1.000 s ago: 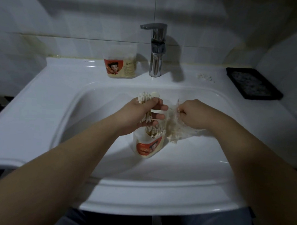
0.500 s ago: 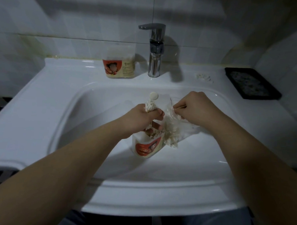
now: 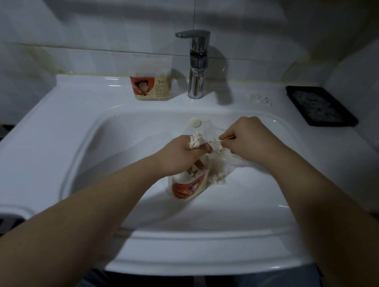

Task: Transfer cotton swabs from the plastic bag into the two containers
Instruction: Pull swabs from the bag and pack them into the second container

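Against a second ago, my feed shows the left hand (image 3: 179,158) lower. The bunch of cotton swabs (image 3: 196,140) it grips has sunk toward the near container (image 3: 187,187). The round cap (image 3: 195,122) on the basin's back wall, hidden behind the swab tips then, now shows plainly above them. The right hand (image 3: 251,139) has turned its single swab (image 3: 227,138): it stood upright before and now lies nearly level, pinched at the fingertips. I cannot tell whether that hand also holds the bag.

The near container sits tilted in the sink (image 3: 119,162) under the left hand, mouth open, with a few swabs inside. The plastic bag (image 3: 221,166) lies against its right side, crumpled, with a clump of swabs in its lower end. The second container (image 3: 151,86) stands upright on the counter (image 3: 89,92) at the back, just left of the faucet (image 3: 197,64).

Both containers are cloudy plastic tubs with red and cream labels. The swabs have fluffy white tips on thin pale sticks, and the bag is thin clear film. The sink is glossy white and the faucet is chromed. Further right on the counter lie a few loose swabs (image 3: 259,98), then a flat black rectangular tray (image 3: 321,106) with a speckled surface.
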Available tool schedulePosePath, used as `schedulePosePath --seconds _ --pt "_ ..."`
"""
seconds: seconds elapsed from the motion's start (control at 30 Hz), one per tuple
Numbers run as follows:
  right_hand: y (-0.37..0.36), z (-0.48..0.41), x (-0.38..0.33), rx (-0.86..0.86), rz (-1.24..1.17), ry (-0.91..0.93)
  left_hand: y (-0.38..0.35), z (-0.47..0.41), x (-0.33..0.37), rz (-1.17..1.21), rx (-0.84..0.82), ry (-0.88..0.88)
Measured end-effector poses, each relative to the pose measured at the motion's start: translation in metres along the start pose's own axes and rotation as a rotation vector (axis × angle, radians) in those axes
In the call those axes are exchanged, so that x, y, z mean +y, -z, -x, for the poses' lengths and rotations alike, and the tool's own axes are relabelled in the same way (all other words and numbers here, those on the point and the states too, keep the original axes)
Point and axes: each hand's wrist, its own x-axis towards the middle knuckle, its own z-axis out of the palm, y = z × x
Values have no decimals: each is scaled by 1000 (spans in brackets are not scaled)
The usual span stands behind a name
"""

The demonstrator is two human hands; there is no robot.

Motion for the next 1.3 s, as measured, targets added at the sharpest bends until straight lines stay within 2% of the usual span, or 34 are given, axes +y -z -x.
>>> schedulePosePath --seconds 0.1,0.27,0.47,0.6,0.73,0.9,1.13,1.3 --pt "3 0 1 37 -55 -12 4 -1 0 11 41 48" --pt "9 0 6 126 -326 -68 6 -3 -3 149 77 72" --pt "15 2 3 150 -721 -115 8 -8 0 481 189 64" --pt "12 3 0 133 -764 -129 8 -8 1 569 115 52" --pt "7 0 0 163 -774 -143 3 -8 0 444 124 11" --pt "7 -6 7 254 -773 -176 5 -8 -1 446 145 56" --pt "13 -6 6 423 -924 -137 3 -6 3 514 143 87" --pt "11 -7 2 343 -1077 -100 6 -4 9 706 142 103"
